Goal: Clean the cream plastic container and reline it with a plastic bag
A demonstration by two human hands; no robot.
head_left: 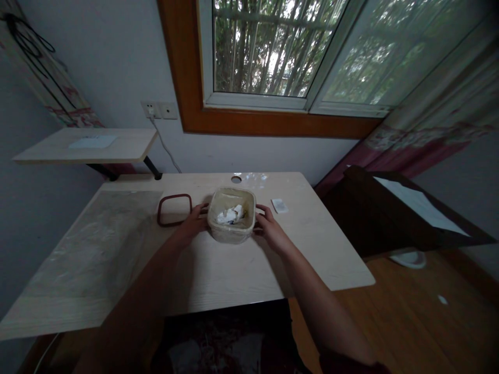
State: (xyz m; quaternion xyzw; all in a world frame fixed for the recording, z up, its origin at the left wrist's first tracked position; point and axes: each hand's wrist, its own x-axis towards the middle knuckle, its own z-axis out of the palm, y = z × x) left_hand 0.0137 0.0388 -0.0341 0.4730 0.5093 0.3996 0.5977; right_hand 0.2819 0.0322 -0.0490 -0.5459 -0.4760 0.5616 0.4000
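A translucent square plastic container [232,231] stands on the light wooden desk [218,270]. Something white and crumpled [231,214] lies inside it. My left hand [194,222] presses against the container's left side, fingers curled on the wall. My right hand [270,227] grips its right side the same way. A dark red frame-like lid or seal ring [174,209] lies flat on the desk just left of my left hand.
A small white packet [279,205] lies right of the container. A clear plastic sheet [97,244] covers the desk's left part. A cable hole [236,179] sits at the back edge. A raised shelf [89,145] stands left, a dark cabinet [390,218] right.
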